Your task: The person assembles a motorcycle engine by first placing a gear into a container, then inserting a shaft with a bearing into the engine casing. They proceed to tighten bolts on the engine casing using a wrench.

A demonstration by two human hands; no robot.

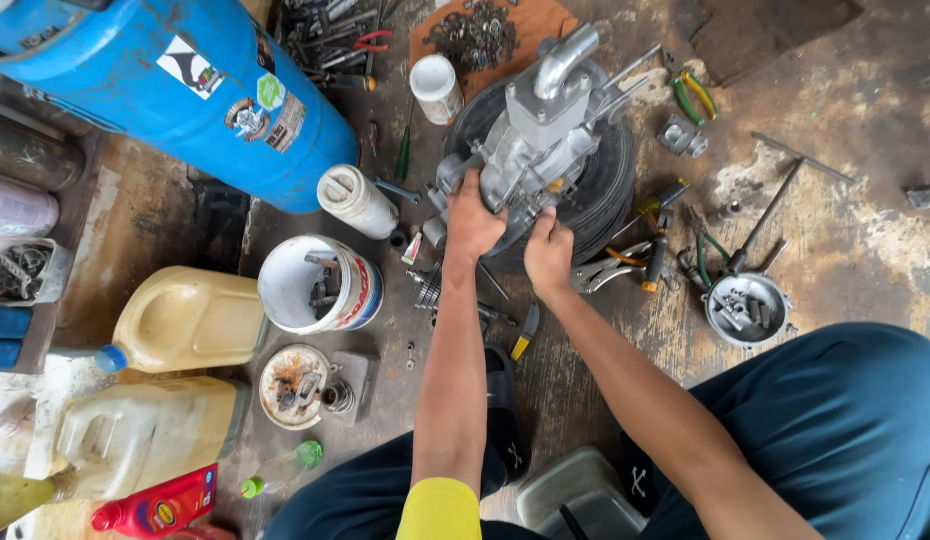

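Gripping the grey engine block (540, 135) low on its near-left side, the left hand (472, 222) has fingers wrapped on the casing; the right hand (548, 255) presses curled fingers just beside it. The block's long axis tilts away up-right, atop the black tyre (603, 185).
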